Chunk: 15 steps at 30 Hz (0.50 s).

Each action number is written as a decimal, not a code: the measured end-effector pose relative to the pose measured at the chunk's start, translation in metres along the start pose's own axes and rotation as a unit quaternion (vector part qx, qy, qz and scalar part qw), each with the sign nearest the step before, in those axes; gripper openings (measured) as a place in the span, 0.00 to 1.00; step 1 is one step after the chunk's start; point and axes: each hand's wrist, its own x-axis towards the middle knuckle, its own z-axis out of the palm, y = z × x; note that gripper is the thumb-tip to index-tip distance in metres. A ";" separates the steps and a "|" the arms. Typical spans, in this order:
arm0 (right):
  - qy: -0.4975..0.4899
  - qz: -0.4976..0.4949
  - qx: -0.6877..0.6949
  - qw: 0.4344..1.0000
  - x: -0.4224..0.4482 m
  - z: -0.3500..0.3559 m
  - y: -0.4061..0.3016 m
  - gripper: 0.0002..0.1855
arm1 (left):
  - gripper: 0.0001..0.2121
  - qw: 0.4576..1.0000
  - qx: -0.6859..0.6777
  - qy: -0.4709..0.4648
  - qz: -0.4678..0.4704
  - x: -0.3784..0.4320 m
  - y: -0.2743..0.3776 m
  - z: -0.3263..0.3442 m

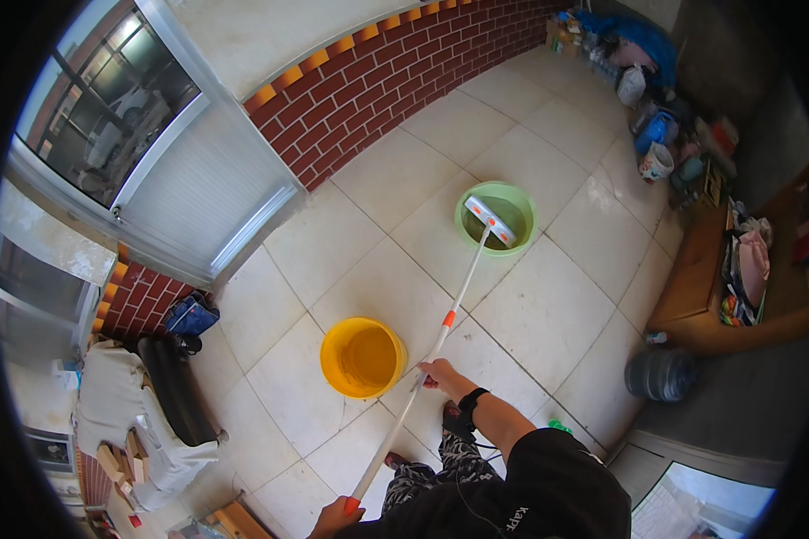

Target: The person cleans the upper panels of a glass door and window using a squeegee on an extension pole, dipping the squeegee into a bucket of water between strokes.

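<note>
A long white mop pole with orange fittings slants across the floor in front of me. Around its middle closes my right hand, with a black band on the wrist. Lower down, my left hand grips the pole's end by the orange cap. The flat white mop head, with orange clips, is over a light green basin holding murky water. How deep the head's underside sits, I cannot tell. Nearer to me, left of the pole, stands a yellow bucket; whether it holds liquid is unclear.
A white-framed door and a brick-patterned wall bound the left and far side. A wooden cabinet, a large water bottle and piled bags line the right. At left are a cloth-covered seat and a blue bag.
</note>
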 end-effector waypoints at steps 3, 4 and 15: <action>-0.011 0.007 0.040 0.999 -0.010 0.006 -0.002 0.10 | 0.12 0.998 -0.008 0.044 0.051 0.010 -0.034 0.010; -0.011 0.005 0.040 0.999 -0.010 0.008 -0.002 0.10 | 0.10 0.998 -0.011 0.053 0.039 -0.001 -0.024 0.003; -0.102 0.014 0.059 0.993 -0.034 0.026 -0.005 0.09 | 0.10 0.991 -0.014 0.130 -0.004 -0.055 0.008 -0.034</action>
